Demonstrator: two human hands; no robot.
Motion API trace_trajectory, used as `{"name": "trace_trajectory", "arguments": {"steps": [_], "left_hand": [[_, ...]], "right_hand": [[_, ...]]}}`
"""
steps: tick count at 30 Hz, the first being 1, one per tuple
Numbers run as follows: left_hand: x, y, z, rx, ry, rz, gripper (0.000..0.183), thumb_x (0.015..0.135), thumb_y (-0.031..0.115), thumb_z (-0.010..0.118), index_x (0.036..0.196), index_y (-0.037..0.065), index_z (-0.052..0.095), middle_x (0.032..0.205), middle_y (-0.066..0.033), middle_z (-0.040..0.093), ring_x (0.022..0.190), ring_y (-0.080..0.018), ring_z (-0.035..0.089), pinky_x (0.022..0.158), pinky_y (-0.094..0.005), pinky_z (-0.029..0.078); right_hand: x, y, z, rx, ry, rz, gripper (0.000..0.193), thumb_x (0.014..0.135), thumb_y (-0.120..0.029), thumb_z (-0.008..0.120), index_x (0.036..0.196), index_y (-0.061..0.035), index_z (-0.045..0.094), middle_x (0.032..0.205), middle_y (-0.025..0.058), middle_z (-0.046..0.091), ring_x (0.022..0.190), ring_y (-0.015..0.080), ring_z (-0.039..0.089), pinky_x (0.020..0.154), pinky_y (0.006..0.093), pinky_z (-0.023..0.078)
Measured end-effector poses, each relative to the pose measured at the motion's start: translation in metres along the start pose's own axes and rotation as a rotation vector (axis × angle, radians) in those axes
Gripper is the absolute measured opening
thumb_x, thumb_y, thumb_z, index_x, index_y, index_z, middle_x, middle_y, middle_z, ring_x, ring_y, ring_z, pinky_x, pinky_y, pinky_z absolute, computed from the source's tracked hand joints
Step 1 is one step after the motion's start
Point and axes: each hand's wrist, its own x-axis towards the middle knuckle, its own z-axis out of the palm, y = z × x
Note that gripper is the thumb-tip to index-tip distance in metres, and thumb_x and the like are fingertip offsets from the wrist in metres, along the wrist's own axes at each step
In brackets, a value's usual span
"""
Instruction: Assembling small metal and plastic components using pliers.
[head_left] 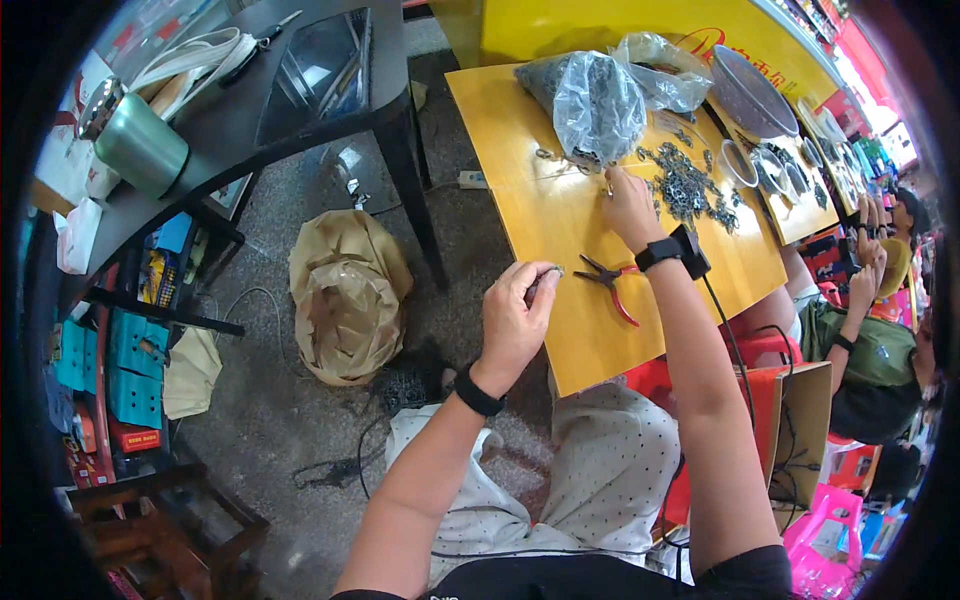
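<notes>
My left hand (518, 315) is curled closed just off the table's left edge, and a small bit of metal shows at its fingertips; what lies deeper in the fingers is hidden. My right hand (630, 212) reaches over the yellow wooden table (515, 195), its thumb and finger pinched on a small metal piece just below a clear plastic bag (600, 105) full of dark metal parts. To that hand's right spreads a loose pile of small metal pieces (688, 185). Between my hands lie red-handled pliers (607, 278), touched by neither.
A grey basin (752, 95) and small clear bowls (738, 163) stand at the table's right. Left of the table, a crumpled brown paper bag (350, 300) sits on the floor beside a dark table (235, 95) with a green canister (142, 145). Another person (865, 345) sits at far right.
</notes>
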Motion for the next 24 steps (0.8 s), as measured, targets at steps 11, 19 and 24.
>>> {"name": "trace_trajectory", "arguments": {"steps": [11, 19, 24], "left_hand": [[0.0, -0.002, 0.012, 0.127, 0.001, 0.116, 0.01, 0.093, 0.011, 0.065, 0.095, 0.002, 0.066, 0.083, -0.0136, 0.064, 0.076, -0.0317, 0.063, 0.067, -0.0397, 0.05], [-0.001, -0.005, 0.012, 0.162, -0.011, 0.081, 0.008, 0.092, 0.009, 0.066, 0.094, 0.002, 0.066, 0.083, -0.0135, 0.064, 0.076, -0.0322, 0.062, 0.067, -0.0407, 0.049], [-0.001, -0.005, 0.01, 0.236, 0.017, 0.159, 0.009, 0.093, 0.007, 0.066, 0.098, 0.0, 0.067, 0.08, -0.0098, 0.062, 0.064, -0.0193, 0.058, 0.058, -0.0308, 0.046]], "right_hand": [[-0.062, -0.026, -0.032, -0.005, -0.028, 0.06, 0.007, 0.087, -0.004, 0.054, 0.089, 0.0, 0.06, 0.089, 0.0243, 0.062, 0.087, 0.0427, 0.061, 0.075, 0.049, 0.049], [-0.068, -0.07, -0.075, 0.385, 0.099, 0.071, 0.009, 0.084, -0.001, 0.065, 0.092, 0.0028, 0.064, 0.08, 0.0201, 0.06, 0.075, 0.032, 0.063, 0.068, 0.038, 0.05], [-0.099, -0.101, -0.08, 1.427, -0.059, 0.589, 0.009, 0.092, -0.009, 0.07, 0.095, -0.001, 0.068, 0.085, 0.0047, 0.07, 0.069, 0.0109, 0.065, 0.064, 0.0249, 0.052]]}}
